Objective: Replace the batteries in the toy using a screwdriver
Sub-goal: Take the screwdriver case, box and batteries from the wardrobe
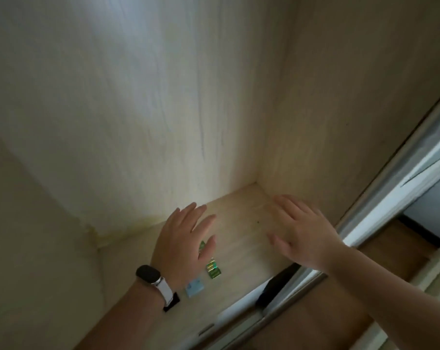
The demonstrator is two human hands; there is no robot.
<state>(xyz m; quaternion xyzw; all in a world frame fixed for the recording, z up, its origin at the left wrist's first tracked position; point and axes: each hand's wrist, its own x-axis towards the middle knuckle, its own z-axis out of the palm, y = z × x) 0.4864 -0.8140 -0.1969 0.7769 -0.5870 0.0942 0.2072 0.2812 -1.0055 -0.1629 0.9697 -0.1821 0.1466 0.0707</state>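
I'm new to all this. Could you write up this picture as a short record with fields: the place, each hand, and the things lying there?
place: pale wooden shelf inside a cupboard
left hand: open, fingers spread over the shelf, holding nothing
wristband: dark, on the left wrist
right hand: open over the shelf, holding nothing
green packet: on the shelf beside the left thumb, perhaps batteries
blue packet: on the shelf near the left wrist
toy, screwdriver: not in view

Dim, soft and blurry overall; light perhaps enters from upper left.
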